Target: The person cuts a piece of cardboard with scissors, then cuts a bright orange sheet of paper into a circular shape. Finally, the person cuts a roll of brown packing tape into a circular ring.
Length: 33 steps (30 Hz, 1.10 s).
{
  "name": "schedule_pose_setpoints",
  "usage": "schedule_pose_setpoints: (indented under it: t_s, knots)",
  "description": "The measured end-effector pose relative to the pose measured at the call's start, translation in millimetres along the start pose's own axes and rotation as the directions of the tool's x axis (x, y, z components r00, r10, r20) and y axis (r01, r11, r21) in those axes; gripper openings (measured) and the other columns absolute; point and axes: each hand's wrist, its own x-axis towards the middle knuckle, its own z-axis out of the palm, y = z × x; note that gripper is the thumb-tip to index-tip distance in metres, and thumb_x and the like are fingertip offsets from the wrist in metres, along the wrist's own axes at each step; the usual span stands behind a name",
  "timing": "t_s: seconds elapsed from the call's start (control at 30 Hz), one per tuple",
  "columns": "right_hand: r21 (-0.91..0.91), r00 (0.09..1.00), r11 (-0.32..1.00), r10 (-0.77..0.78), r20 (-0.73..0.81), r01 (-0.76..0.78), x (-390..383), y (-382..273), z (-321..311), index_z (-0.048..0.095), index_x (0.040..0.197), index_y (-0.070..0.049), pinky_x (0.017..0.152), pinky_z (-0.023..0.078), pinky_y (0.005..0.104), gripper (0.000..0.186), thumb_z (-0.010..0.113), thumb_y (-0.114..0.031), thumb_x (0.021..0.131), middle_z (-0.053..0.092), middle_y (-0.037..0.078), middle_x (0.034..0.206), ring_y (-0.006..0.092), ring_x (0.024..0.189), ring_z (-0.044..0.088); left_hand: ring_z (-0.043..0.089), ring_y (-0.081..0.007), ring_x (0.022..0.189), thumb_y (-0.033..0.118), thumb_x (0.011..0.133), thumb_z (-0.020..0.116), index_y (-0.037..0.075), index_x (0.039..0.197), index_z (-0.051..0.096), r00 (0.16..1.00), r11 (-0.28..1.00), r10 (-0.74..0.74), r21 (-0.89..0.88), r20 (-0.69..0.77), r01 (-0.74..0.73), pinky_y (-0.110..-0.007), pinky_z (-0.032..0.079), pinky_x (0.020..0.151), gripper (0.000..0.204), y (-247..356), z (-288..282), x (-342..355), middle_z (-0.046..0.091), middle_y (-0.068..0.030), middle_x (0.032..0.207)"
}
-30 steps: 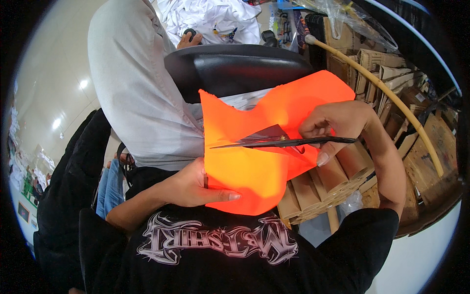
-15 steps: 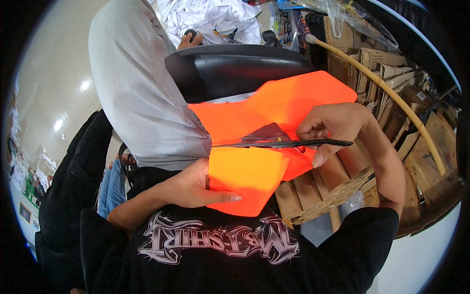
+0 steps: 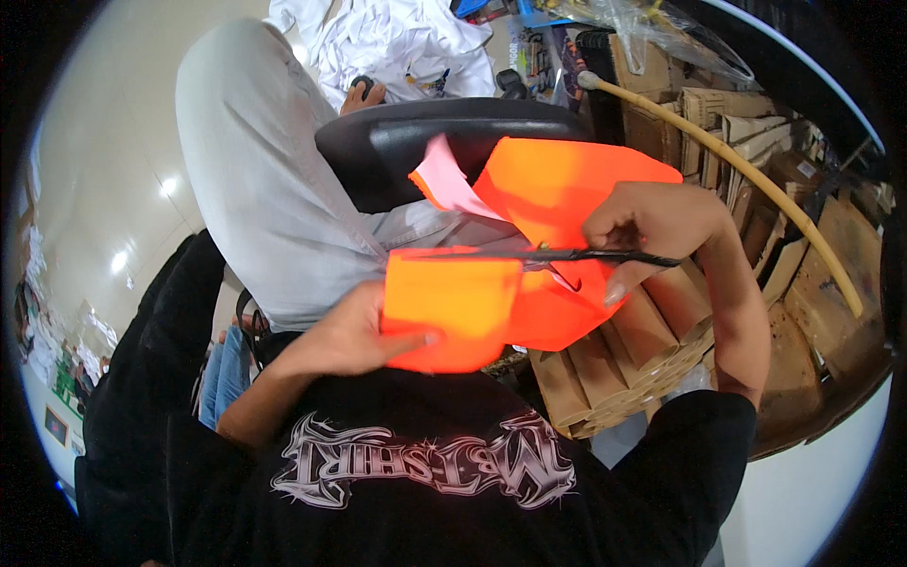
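Beside pale grey cloth trousers (image 3: pixel 269 180), I saw the left hand (image 3: pixel 338 335) pinching a thin, bright orange sheet (image 3: pixel 449 302); long dark metal scissors (image 3: pixel 572 254) crossed it, gripped by the right hand (image 3: pixel 661 225). Floppy bending could make them cut crooked.

Mid-frame: sheet (image 3: pixel 449 298), between left hand (image 3: pixel 345 333) at its left edge and right hand (image 3: pixel 657 227) over its right part. Across sheet: scissors (image 3: pixel 590 255), handle end at right hand, blades pointing left. Above sheet: seat (image 3: pixel 453 137); beyond seat, top centre, cloth (image 3: pixel 406 47). Upper left: bent leg (image 3: pixel 274 170), left of seat. Below right hand: stacked tubes (image 3: pixel 652 326). Far right: cardboard (image 3: pixel 803 260), behind pole (image 3: pixel 732 161) slanting down rightward.
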Motion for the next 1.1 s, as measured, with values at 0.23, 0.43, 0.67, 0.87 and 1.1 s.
schedule_pose_setpoints:
  t_s: [0.23, 0.43, 0.67, 0.87, 1.1]
  knots:
    - [0.019, 0.833, 0.983, -0.144, -0.534, 0.183, -58.3, -6.5, 34.2, 0.05, 0.075, -0.004, 0.054, 0.03, 0.0277, 0.051, 0.089, -0.036, 0.078, 0.04, -0.005, 0.065, 0.007, 0.063, 0.037, 0.07, -0.0334, 0.09, 0.005, 0.085, 0.065, -0.003, 0.118, 0.056, 0.954, 0.268, 0.206, 0.951, -0.216, 0.157, -0.047, 0.054, 0.076, 0.036, 6.6, -60.2, 58.7, 0.07, -0.0188, 0.1]
    - [-0.058, 0.667, 0.955, -0.245, -0.704, 0.29, -80.0, -7.8, 85.1, 0.048, 0.076, -0.004, 0.057, 0.03, 0.0272, 0.051, 0.09, -0.033, 0.078, 0.039, -0.004, 0.069, 0.0074, 0.066, 0.035, 0.063, -0.0363, 0.109, 0.032, 0.08, 0.075, 0.002, 0.142, 0.044, 0.925, -0.449, 0.376, 0.865, -0.046, 0.226, -0.047, 0.052, 0.084, 0.076, 37.1, -34.2, 110.5, 0.059, -0.022, 0.122]
    - [-0.084, 0.375, 0.782, -0.388, -0.842, 0.618, -102.4, -4.8, 138.9, 0.058, 0.084, -0.004, 0.063, 0.036, 0.0249, 0.037, 0.087, -0.028, 0.081, 0.051, -0.006, 0.076, 0.0067, 0.071, 0.046, 0.045, -0.0497, 0.134, 0.061, 0.083, 0.072, -0.004, 0.152, 0.028, 0.845, 0.104, 0.464, 0.93, 0.268, -0.352, -0.052, 0.041, 0.11, 0.104, 23.9, 76.9, 159.9, 0.038, -0.0303, 0.15]
    - [-0.175, 0.052, 0.588, -0.349, -0.936, 0.79, -91.9, 31.9, 176.7, 0.062, 0.093, -0.003, 0.056, 0.037, 0.0202, 0.039, 0.082, -0.035, 0.083, 0.056, -0.005, 0.078, 0.0039, 0.066, 0.051, 0.059, -0.0503, 0.104, 0.017, 0.093, 0.064, -0.002, 0.134, 0.042, 0.76, -0.279, 0.528, 0.922, 0.38, -0.268, -0.05, 0.053, 0.087, 0.05, -4.9, 85.2, 170.4, 0.049, -0.0334, 0.131]
    - [-0.309, -0.144, 0.632, -0.3, -0.943, 0.711, -86.1, 49.0, 209.4, 0.058, 0.086, -0.002, 0.047, 0.044, 0.0208, 0.067, 0.085, -0.063, 0.073, 0.059, 0.001, 0.064, 0.007, 0.052, 0.057, 0.067, -0.0251, 0.1, 0.012, 0.107, 0.044, 0.001, 0.145, 0.044, 0.51, 0.422, 0.86, 0.599, -0.027, -0.681, -0.035, 0.054, 0.087, 0.039, 97.6, 66.5, 82.0, 0.064, -0.0136, 0.12]
